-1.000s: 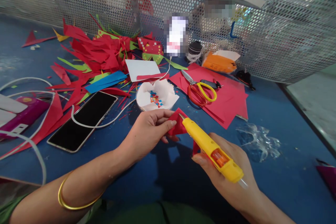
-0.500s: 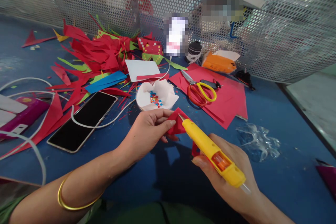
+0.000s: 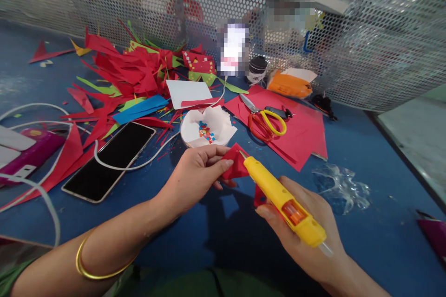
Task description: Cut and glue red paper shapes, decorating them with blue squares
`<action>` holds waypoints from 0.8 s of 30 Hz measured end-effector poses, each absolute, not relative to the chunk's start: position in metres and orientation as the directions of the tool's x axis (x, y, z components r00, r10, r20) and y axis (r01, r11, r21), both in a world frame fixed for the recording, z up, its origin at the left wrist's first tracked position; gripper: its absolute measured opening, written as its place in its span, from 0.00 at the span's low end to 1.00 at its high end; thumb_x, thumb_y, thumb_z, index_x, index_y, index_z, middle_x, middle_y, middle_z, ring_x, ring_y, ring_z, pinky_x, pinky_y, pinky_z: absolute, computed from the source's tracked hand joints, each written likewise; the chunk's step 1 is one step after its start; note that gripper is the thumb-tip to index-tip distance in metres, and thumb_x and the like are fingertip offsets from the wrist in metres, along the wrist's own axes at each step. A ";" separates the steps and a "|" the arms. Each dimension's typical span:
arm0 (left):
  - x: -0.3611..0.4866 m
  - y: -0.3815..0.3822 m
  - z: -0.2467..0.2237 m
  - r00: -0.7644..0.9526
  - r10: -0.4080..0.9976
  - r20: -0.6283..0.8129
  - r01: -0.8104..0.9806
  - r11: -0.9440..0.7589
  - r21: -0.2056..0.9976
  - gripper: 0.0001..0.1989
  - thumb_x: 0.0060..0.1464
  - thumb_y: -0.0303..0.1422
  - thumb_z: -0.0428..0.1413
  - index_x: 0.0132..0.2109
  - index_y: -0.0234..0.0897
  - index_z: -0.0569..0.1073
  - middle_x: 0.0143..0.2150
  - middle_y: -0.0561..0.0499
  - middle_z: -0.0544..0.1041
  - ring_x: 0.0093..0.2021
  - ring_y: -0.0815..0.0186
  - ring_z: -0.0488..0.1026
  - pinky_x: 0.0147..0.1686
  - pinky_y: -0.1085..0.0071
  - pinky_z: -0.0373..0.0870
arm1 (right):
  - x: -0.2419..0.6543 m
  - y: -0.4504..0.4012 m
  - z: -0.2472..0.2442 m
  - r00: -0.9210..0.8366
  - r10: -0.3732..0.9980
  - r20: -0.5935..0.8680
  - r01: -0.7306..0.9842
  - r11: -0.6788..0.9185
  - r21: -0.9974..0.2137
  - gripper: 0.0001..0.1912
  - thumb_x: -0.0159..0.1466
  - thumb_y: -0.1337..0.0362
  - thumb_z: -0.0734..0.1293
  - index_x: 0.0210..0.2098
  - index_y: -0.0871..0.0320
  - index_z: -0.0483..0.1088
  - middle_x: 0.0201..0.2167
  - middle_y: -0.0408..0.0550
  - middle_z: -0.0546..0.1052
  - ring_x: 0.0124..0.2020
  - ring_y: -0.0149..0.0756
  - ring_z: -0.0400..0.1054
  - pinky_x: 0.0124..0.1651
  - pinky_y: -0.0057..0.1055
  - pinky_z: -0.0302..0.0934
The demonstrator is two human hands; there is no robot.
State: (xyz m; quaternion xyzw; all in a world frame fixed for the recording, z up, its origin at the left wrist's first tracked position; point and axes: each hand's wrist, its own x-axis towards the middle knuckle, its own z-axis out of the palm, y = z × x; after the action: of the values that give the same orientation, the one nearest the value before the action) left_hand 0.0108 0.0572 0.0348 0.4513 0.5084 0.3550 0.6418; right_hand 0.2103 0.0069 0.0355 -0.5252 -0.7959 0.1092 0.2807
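My left hand [image 3: 200, 169] pinches a small red paper piece [image 3: 237, 161] between thumb and fingers. In my right hand [image 3: 306, 213] is a yellow glue gun [image 3: 275, 192] with a red trigger and a clear stick at its rear. The gun's metal nozzle rests at or just over the upper right edge of the red piece; contact is hard to tell. Just beyond my left hand stands a white paper-lined bowl [image 3: 223, 123] with tiny coloured bits in it. Red-and-yellow-handled scissors [image 3: 266, 123] lie on red paper sheets [image 3: 299, 144].
Red and green paper scraps [image 3: 146, 72] heap at the back left. A dark phone [image 3: 111, 160] lies under a white cable. A lit phone [image 3: 233, 48] leans at the mesh wall. Right: an orange packet [image 3: 289, 84] and crumpled clear plastic [image 3: 343, 190].
The glue gun's nozzle has shifted slightly to the right along the red piece. My left hand has stayed nearly still.
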 end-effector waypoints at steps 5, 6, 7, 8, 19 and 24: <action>0.011 0.057 0.034 0.246 0.911 -0.331 -0.007 0.344 0.939 0.12 0.55 0.34 0.59 0.46 0.33 0.77 0.31 0.50 0.81 0.26 0.69 0.77 0.23 0.78 0.68 | 0.209 0.007 0.037 -0.326 0.905 0.272 0.736 0.424 -0.528 0.21 0.67 0.48 0.62 0.24 0.55 0.63 0.17 0.39 0.66 0.16 0.28 0.60 0.18 0.27 0.53; 0.011 0.057 0.033 0.242 0.912 -0.331 -0.011 0.344 0.939 0.13 0.55 0.33 0.59 0.46 0.33 0.77 0.31 0.51 0.81 0.26 0.69 0.77 0.23 0.78 0.68 | 0.209 0.006 0.038 -0.333 0.902 0.276 0.719 0.432 -0.545 0.21 0.67 0.48 0.63 0.25 0.55 0.63 0.18 0.39 0.66 0.16 0.28 0.60 0.18 0.27 0.53; 0.011 0.057 0.033 0.237 0.912 -0.333 -0.013 0.346 0.938 0.13 0.55 0.33 0.59 0.47 0.32 0.77 0.30 0.51 0.81 0.26 0.69 0.77 0.23 0.78 0.68 | 0.209 0.006 0.039 -0.332 0.898 0.287 0.703 0.439 -0.560 0.21 0.67 0.48 0.62 0.25 0.56 0.64 0.18 0.40 0.67 0.16 0.28 0.61 0.18 0.27 0.53; 0.011 0.057 0.033 0.229 0.913 -0.338 -0.013 0.350 0.937 0.13 0.55 0.34 0.59 0.47 0.32 0.76 0.30 0.51 0.81 0.26 0.69 0.77 0.22 0.78 0.67 | 0.210 0.005 0.040 -0.320 0.895 0.311 0.687 0.445 -0.574 0.21 0.67 0.48 0.62 0.25 0.56 0.64 0.19 0.40 0.67 0.17 0.28 0.61 0.19 0.27 0.54; 0.011 0.058 0.032 0.218 0.911 -0.349 -0.009 0.360 0.933 0.13 0.53 0.35 0.61 0.45 0.34 0.78 0.30 0.52 0.81 0.25 0.68 0.78 0.22 0.78 0.68 | 0.226 0.008 0.032 0.103 0.898 0.428 0.473 0.335 -0.815 0.15 0.67 0.49 0.63 0.34 0.53 0.69 0.28 0.45 0.72 0.26 0.36 0.67 0.30 0.35 0.64; 0.011 0.058 0.032 0.208 0.910 -0.359 0.004 0.367 0.930 0.14 0.53 0.35 0.62 0.46 0.32 0.76 0.30 0.52 0.80 0.26 0.69 0.78 0.22 0.78 0.67 | 0.227 0.011 0.032 0.119 0.857 0.501 0.486 0.389 -0.782 0.16 0.69 0.51 0.57 0.33 0.53 0.65 0.26 0.44 0.69 0.22 0.35 0.65 0.22 0.33 0.61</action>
State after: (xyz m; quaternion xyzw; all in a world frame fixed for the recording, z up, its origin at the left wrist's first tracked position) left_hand 0.0112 0.0585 0.0325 0.4383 0.5211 0.3529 0.6417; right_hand 0.2267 0.0107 0.0321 -0.5247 -0.6403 0.1738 0.5334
